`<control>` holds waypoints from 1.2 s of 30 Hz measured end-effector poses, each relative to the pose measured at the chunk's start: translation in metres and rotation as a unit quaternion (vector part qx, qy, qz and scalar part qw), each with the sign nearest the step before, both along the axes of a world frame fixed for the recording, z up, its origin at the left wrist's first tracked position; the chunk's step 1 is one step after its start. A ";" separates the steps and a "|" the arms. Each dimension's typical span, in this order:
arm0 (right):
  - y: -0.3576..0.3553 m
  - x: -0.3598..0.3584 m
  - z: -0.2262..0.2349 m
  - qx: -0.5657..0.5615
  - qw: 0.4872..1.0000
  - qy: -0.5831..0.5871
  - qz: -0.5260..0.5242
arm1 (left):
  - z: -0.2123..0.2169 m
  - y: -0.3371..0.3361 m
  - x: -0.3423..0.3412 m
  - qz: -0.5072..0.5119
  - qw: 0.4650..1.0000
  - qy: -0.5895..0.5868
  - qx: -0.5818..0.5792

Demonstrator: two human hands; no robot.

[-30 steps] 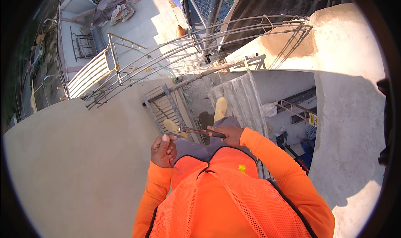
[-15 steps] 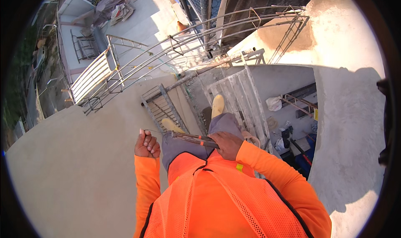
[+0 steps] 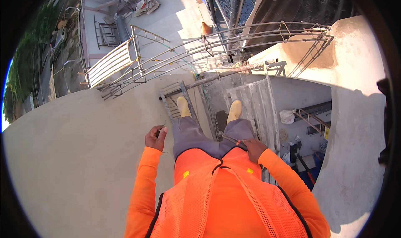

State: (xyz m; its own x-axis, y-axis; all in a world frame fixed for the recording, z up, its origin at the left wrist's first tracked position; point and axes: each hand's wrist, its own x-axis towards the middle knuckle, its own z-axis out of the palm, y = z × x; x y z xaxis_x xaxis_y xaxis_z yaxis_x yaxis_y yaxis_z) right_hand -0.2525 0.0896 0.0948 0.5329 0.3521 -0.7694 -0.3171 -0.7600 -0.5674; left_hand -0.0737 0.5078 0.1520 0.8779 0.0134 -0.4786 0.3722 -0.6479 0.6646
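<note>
In the head view: gripping long-handled pincers (image 3: 232,140) by the handles in the right hand (image 3: 254,149), across the right thigh — probably for leverage. Curling the left hand (image 3: 156,137) over the concrete slab (image 3: 83,154); can't tell if pinching anything. Boxed in by a curved rebar cage (image 3: 207,45) ahead, a pipe (image 3: 257,66) before the yellow boots (image 3: 234,111) — and, rightward, a ribbed panel (image 3: 255,106).
</note>
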 end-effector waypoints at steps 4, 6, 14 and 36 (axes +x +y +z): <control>0.025 -0.007 -0.001 -0.062 0.996 -0.057 -0.016 | -0.033 0.030 -0.038 -0.338 0.923 0.111 0.149; 0.048 -0.007 -0.002 -0.070 0.993 -0.082 -0.040 | -0.038 0.041 -0.036 -0.338 0.916 0.120 0.179; 0.113 0.004 -0.005 -0.067 0.994 -0.075 -0.052 | -0.026 0.066 -0.010 -0.457 0.871 0.109 0.147; 0.064 -0.051 -0.272 -0.176 0.819 0.018 -0.546 | -0.101 0.029 0.181 -0.322 0.835 -0.388 0.220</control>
State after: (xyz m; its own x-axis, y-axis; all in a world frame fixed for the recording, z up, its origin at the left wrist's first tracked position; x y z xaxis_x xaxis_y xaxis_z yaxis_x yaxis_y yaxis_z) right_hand -0.3038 0.1533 -0.1773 0.3566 -0.5660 -0.7433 -0.9286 -0.1274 -0.3484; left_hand 0.1071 0.5368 0.0512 0.8145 -0.5561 0.1653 -0.5796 -0.7927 0.1888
